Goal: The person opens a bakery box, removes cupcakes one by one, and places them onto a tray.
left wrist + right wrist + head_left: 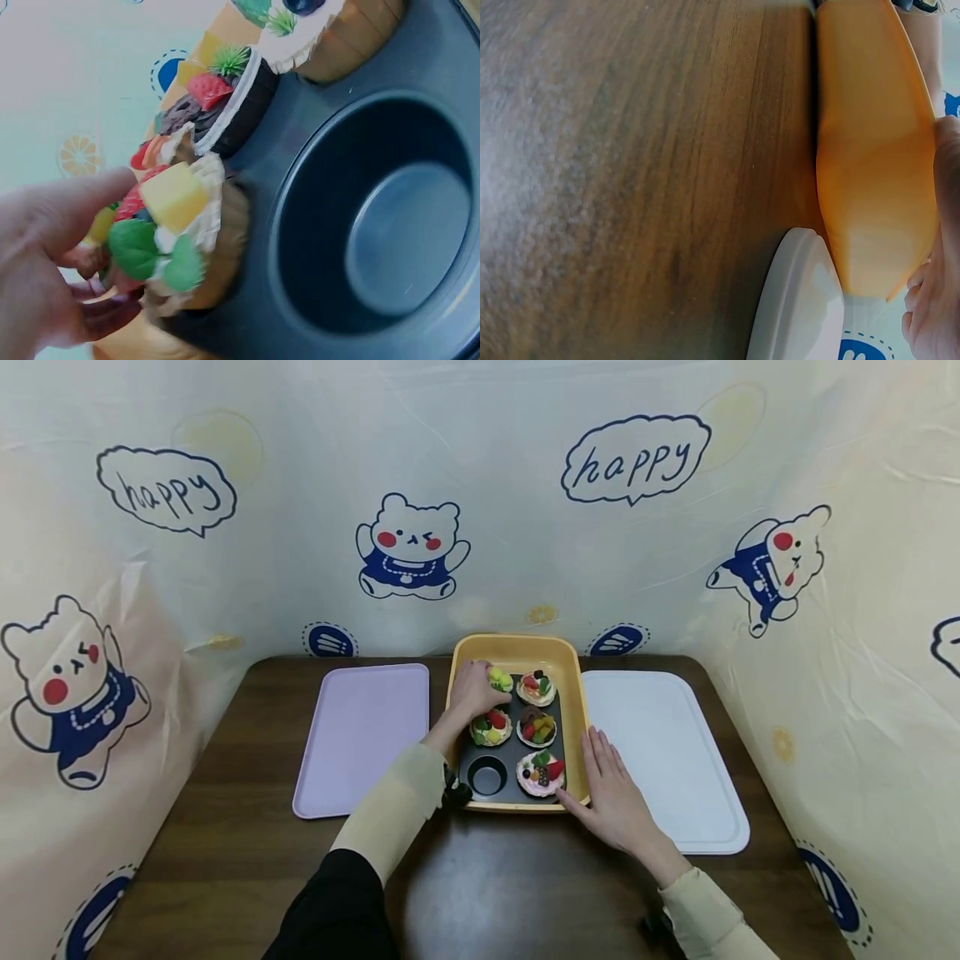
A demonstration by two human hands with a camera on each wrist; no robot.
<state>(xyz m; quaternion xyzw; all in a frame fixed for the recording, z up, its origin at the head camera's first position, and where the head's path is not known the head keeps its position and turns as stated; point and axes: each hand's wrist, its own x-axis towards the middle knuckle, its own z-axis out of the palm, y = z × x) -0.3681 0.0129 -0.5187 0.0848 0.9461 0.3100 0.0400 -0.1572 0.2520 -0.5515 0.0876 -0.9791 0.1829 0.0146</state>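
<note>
At the back left of a dark muffin tin [512,777], my left hand [474,691] grips a cupcake [500,679] with a yellow-green top. That cupcake is mostly hidden behind the fingers and, in the left wrist view, behind a nearer fruit-topped cupcake [178,217]. The tin lies in a yellow-orange tray [517,645]. Its front-left cup [488,775] holds nothing. Along the right column sit a back cupcake [536,688], a middle cupcake [537,727] and a pink-white front cupcake [540,773]. My right hand [613,795] rests with straight fingers at the tray's right rim, its thumb near the front corner.
A lilac tray [360,743] lies left of the yellow-orange tray, under the left forearm at its right edge. To the right lies a white tray [667,752], partly beneath the right hand. Printed cloth [510,560] hangs behind the brown wooden table [525,885].
</note>
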